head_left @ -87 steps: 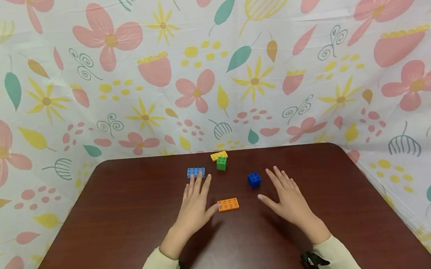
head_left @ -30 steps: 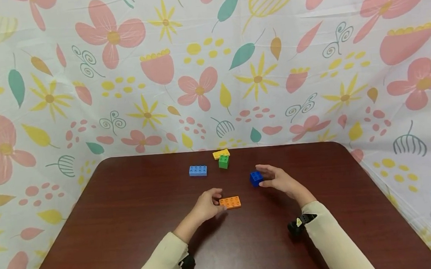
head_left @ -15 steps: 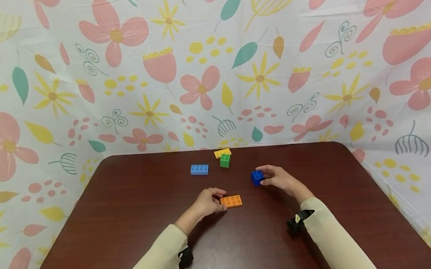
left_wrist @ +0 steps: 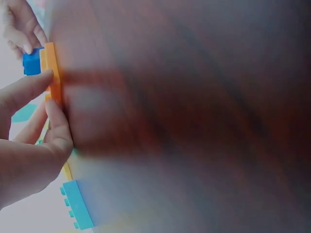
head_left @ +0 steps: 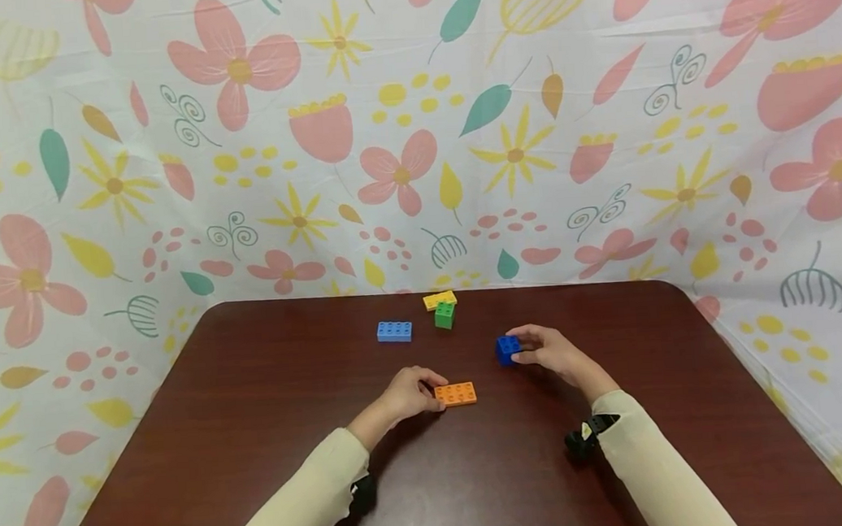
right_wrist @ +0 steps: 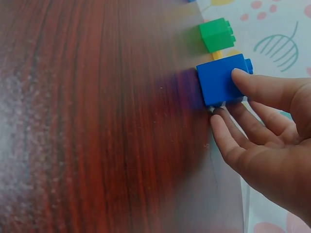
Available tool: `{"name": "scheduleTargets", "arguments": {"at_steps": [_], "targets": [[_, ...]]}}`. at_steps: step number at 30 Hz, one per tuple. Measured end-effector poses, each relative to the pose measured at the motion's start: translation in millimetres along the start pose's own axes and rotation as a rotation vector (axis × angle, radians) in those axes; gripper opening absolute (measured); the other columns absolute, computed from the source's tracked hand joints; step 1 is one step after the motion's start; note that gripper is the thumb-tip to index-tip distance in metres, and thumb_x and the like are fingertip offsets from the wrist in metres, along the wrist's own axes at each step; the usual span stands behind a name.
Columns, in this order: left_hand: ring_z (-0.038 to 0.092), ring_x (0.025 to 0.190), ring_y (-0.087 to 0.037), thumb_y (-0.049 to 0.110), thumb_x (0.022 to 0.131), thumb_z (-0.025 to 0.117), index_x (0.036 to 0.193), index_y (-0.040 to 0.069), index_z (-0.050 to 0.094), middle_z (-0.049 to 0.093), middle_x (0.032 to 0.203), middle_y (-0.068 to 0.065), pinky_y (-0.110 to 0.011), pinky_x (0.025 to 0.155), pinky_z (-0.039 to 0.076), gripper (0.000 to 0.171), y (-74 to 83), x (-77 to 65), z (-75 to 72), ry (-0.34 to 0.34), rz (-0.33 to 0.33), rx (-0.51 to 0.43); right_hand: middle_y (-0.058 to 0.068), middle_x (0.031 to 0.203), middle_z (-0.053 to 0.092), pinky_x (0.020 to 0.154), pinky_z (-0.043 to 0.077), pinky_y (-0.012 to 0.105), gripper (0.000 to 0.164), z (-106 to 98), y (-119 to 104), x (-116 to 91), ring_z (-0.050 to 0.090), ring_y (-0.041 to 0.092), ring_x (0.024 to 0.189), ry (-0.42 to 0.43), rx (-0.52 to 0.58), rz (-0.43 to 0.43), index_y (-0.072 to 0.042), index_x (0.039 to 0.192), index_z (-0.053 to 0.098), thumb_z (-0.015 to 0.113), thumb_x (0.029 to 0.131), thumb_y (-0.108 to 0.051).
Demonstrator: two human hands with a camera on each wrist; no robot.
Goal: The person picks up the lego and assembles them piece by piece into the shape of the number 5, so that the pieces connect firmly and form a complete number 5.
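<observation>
At the left of the head view, a cream sleeve [head_left: 298,500] is leading down to the left hand [head_left: 408,394], and a light blue brick [head_left: 394,332] is lying studs up beyond that hand, well apart from it. The left hand is pinching the left end of an orange brick [head_left: 455,394], thumb on the near edge and a finger on the far edge; the brick is lying flat on the dark table [head_left: 437,490]. Toward the back edge, a yellow brick [head_left: 438,300] is lying just behind a green brick [head_left: 444,315], which is partly hiding it; whether they are touching cannot be told. Farther right, a dark blue brick [head_left: 508,351] is standing studs up on the table, and the right hand [head_left: 555,355] is gripping its right side between thumb and fingers.
</observation>
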State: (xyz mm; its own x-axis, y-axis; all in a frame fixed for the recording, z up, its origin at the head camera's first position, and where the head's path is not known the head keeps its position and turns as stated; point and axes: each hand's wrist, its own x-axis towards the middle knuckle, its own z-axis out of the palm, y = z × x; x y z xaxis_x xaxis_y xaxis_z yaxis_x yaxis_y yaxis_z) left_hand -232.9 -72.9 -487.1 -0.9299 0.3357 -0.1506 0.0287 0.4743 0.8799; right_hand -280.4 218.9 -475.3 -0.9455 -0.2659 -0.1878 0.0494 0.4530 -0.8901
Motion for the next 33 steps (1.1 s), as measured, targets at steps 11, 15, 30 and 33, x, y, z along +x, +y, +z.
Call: {"name": "scheduleTargets", "arguments": {"at_steps": [11,15,30,33], "targets": [[0.054,0.069,-0.011,-0.004,0.075,0.078,0.107,0.006,0.073,0.057,0.096,-0.005,-0.023,0.061,0.047,0.034,-4.9,1.7,-9.0,-0.077,0.006,-0.043,0.022,0.133,0.051,0.101,0.041,0.05,0.047,1,-2,-7,0.048,0.037,0.122,0.009,0.053,-0.002,-0.002,0.134,0.05,0.066,0.092,-0.017],[0.055,0.07,-0.011,-0.005,0.075,0.077,0.108,0.005,0.072,0.056,0.096,-0.006,-0.023,0.062,0.048,0.034,-4.7,1.2,-8.7,-0.076,0.017,-0.05,0.022,0.135,0.05,0.102,0.04,0.049,0.049,4,-5,-13,0.047,0.037,0.124,0.016,0.09,-0.018,-0.002,0.135,0.049,0.066,0.092,-0.018],[0.055,0.07,-0.012,-0.003,0.076,0.078,0.107,0.006,0.073,0.056,0.1,-0.006,-0.024,0.062,0.048,0.032,-4.9,2.0,-10.0,-0.081,0.011,-0.031,0.019,0.13,0.053,0.1,0.044,0.045,0.051,24,-20,-27,0.052,0.033,0.119,0.039,0.17,-0.048,-0.004,0.132,0.053,0.072,0.088,-0.021],[0.056,0.07,-0.012,-0.003,0.076,0.078,0.106,0.007,0.073,0.056,0.099,-0.006,-0.024,0.062,0.048,0.032,-5.5,2.2,-9.4,-0.085,0.017,-0.027,0.019,0.129,0.054,0.099,0.045,0.045,0.05,30,-23,-30,0.053,0.033,0.118,0.023,0.18,-0.059,-0.004,0.131,0.053,0.072,0.088,-0.02]]}}
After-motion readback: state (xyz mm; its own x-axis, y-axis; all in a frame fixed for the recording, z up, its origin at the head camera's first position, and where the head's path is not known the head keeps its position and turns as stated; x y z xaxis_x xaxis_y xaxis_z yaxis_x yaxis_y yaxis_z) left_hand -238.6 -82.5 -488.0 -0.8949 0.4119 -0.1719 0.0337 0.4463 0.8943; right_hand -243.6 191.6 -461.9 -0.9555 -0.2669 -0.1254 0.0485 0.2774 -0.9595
